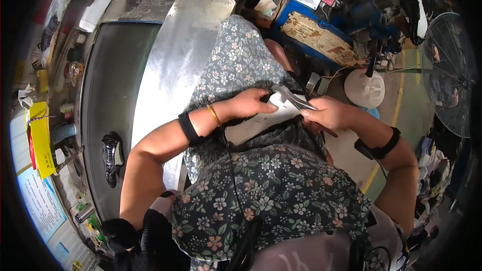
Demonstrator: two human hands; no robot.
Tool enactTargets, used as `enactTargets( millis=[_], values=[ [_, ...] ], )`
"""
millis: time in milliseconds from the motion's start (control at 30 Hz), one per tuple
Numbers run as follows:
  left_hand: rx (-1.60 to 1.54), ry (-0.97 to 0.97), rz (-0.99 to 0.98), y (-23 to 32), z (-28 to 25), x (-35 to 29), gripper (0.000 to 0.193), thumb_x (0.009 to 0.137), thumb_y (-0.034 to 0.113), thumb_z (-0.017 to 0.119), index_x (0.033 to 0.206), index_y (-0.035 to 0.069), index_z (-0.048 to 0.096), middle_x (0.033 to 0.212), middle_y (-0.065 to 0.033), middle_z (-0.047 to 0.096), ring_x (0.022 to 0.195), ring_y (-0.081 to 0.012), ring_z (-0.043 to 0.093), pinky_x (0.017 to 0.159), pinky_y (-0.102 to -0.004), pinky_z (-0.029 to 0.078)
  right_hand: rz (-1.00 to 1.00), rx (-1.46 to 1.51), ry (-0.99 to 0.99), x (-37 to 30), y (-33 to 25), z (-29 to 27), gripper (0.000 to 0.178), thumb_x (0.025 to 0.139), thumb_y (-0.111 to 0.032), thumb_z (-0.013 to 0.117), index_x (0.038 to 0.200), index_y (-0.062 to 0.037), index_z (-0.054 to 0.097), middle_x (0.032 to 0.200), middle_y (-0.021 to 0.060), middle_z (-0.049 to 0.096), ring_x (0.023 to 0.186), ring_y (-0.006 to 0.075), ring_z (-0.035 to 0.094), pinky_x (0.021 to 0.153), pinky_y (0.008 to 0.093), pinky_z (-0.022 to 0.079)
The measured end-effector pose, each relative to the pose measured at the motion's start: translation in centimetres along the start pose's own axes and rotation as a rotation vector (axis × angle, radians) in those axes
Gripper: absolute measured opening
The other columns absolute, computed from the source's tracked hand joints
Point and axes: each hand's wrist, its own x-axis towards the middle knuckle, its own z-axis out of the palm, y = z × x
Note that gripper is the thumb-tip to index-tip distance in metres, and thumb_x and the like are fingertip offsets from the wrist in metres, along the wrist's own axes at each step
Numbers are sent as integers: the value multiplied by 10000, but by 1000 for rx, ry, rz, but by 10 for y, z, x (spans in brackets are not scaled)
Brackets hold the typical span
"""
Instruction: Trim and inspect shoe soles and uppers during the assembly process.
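On my lap, over a floral apron [236,57], lies a shoe with its pale, whitish bottom [256,126] turned up. My left hand [248,104] is closed on its side, thumb pressed on the pale surface. My right hand [326,113] grips a slim tool [330,132] at the shoe's upper right end; a dark, reddish-brown end sticks out below the fist. What kind of tool it is cannot be made out. A grey edge or strip [288,95] curves along that end of the shoe, between the two hands. The fingers under the shoe are hidden.
To the left, a shiny black shoe [111,158] lies on a dark belt [118,70] beside a bright metal sheet [170,60]. A yellow box [42,140] stands at far left. On the right are a white round container [364,89] and a large fan [452,75].
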Motion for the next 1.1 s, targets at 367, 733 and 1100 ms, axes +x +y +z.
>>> enactTargets(
  millis=[367,733,1100],
  values=[
    [-2,-25,159,-6,-3,-1,450,878,208,713,1240,-19,574,1013,-43,663,899,-82,547,804,-262,479,-499,-298,241,37,42,6,342,961,-339,574,941,-2,633,814,216,629,756,381,621,680,434,487],
    [-440,-229,-157,35,-6,5,472,897,301,664,1253,1,583,1105,-54,644,993,-124,593,855,-278,478,-607,-469,692,73,108,62,315,842,-322,697,865,-24,599,818,147,613,706,340,635,602,442,507],
    [133,-60,-33,6,3,26,738,913,407,649,1325,-162,423,1183,-168,618,1104,-205,559,950,-309,436,-279,-113,368,-21,64,53,369,913,-339,607,912,27,566,903,203,617,885,386,601,778,452,468]
  ],
)
